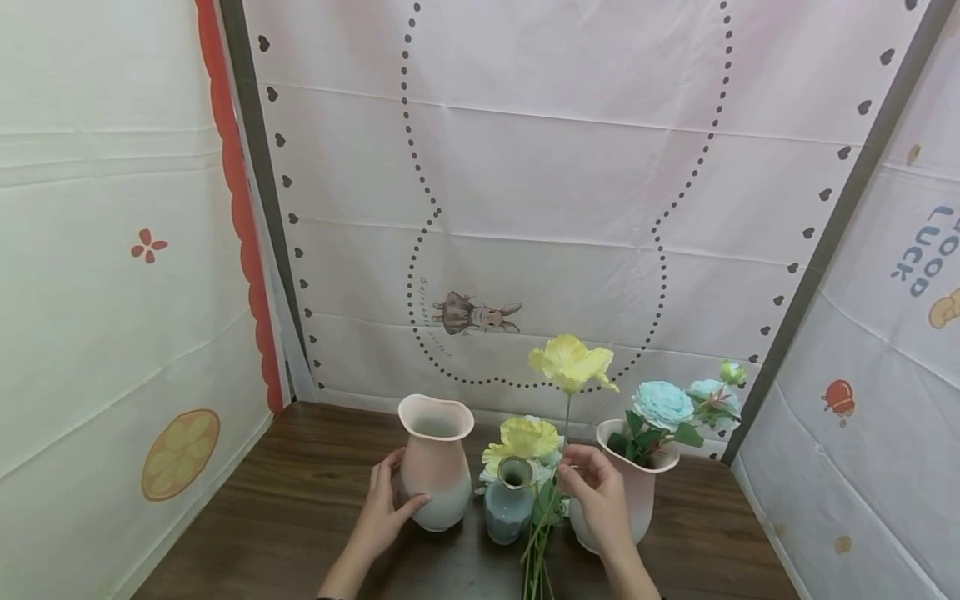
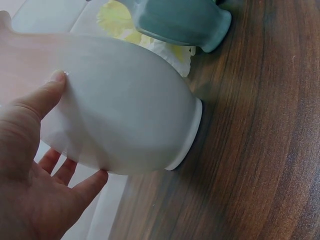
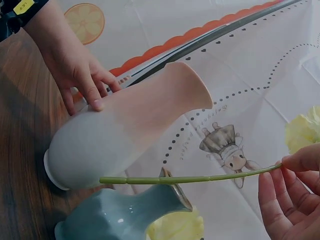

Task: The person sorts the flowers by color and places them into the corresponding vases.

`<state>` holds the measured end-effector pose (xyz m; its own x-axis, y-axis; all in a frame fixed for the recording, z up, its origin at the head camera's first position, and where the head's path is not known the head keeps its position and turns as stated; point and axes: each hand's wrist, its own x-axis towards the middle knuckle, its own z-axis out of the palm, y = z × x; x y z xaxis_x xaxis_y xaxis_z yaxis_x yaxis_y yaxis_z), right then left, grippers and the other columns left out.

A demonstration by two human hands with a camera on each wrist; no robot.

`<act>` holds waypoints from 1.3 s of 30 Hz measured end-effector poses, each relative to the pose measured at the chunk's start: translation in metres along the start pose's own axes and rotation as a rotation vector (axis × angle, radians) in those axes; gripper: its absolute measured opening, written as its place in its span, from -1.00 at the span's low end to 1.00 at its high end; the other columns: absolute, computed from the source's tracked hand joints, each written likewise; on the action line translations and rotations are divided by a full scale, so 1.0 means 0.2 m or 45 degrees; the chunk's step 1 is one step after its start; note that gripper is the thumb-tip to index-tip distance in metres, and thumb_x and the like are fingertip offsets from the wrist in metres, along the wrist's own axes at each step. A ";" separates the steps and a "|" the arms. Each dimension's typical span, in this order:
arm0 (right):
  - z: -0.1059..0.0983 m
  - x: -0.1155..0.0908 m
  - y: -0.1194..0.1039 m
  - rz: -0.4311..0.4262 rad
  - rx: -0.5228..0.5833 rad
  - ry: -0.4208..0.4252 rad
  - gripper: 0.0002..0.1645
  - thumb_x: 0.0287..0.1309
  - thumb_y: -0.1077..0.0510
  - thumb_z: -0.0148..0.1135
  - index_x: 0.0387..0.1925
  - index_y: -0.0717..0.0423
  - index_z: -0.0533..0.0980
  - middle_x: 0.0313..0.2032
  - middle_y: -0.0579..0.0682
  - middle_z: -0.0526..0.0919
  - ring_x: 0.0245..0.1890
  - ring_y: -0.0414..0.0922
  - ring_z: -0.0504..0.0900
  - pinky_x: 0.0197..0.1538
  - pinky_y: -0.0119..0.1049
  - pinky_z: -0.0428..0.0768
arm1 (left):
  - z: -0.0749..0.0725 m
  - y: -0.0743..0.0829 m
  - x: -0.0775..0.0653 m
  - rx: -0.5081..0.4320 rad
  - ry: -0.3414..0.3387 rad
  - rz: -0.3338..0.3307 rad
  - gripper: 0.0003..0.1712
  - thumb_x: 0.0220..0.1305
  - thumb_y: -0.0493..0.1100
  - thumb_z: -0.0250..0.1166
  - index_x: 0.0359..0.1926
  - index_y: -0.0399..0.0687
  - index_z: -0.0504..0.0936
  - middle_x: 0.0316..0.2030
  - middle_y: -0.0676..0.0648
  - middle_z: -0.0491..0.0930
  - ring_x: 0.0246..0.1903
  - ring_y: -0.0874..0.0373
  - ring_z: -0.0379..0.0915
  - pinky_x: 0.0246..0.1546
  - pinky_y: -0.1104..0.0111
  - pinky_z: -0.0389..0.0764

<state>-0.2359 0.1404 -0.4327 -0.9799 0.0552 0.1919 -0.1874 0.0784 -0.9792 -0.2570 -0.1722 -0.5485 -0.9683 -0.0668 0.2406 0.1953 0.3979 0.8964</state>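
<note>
My left hand (image 1: 381, 508) holds the side of a pink-and-white vase (image 1: 437, 471) standing upright on the table, thumb on one side and fingers on the other. In the left wrist view the vase's pale lower body (image 2: 125, 100) fills the middle. My right hand (image 1: 600, 492) pinches a yellow artificial flower (image 1: 572, 364) by its green stem (image 3: 200, 179), bloom upward. The stem's cut end is free in the air near the mouth of a small blue-green vase (image 1: 508, 510), which stands between the hands. I see no flower inside the left vase's mouth.
At the right, a second pink-and-white vase (image 1: 641, 492) holds light-blue artificial flowers (image 1: 663, 405) with leaves. More flowers, including a yellow one (image 1: 528, 437), lie behind and beside the small vase, their stems toward the front edge. Printed cloth walls (image 1: 540, 167) surround the wooden table (image 1: 300, 492).
</note>
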 end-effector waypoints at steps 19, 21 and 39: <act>0.01 0.05 -0.05 -0.133 0.001 0.046 -0.72 0.31 0.33 0.22 0.00 0.40 0.51 -0.22 0.06 0.65 -0.33 -0.31 0.64 -0.26 -0.45 0.75 | 0.00 -0.01 0.00 0.012 -0.008 -0.023 0.01 0.23 -0.05 0.43 0.49 -0.18 0.01 0.38 -0.33 0.07 0.43 -0.36 0.07 0.31 -0.29 0.38; 0.01 0.06 -0.06 -0.137 0.001 0.051 -0.73 0.30 0.33 0.23 -0.01 0.40 0.51 -0.21 0.10 0.65 -0.32 -0.29 0.65 -0.25 -0.43 0.76 | 0.00 -0.01 0.00 0.009 -0.006 -0.021 0.01 0.23 -0.06 0.43 0.49 -0.18 0.01 0.37 -0.33 0.07 0.43 -0.36 0.07 0.31 -0.29 0.38; 0.02 0.11 -0.15 -0.234 0.010 0.091 -0.73 0.30 0.36 0.21 0.00 0.42 0.52 -0.27 -0.28 0.62 -0.28 -0.33 0.67 -0.19 -0.47 0.76 | 0.00 0.00 0.00 -0.005 0.001 -0.024 0.00 0.22 -0.11 0.44 0.49 -0.18 0.01 0.36 -0.34 0.07 0.43 -0.39 0.07 0.31 -0.29 0.39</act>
<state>-0.2523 0.1344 -0.3990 -0.9216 0.1114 0.3718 -0.3638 0.0860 -0.9275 -0.2560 -0.1722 -0.5483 -0.9717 -0.0747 0.2239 0.1777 0.3928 0.9023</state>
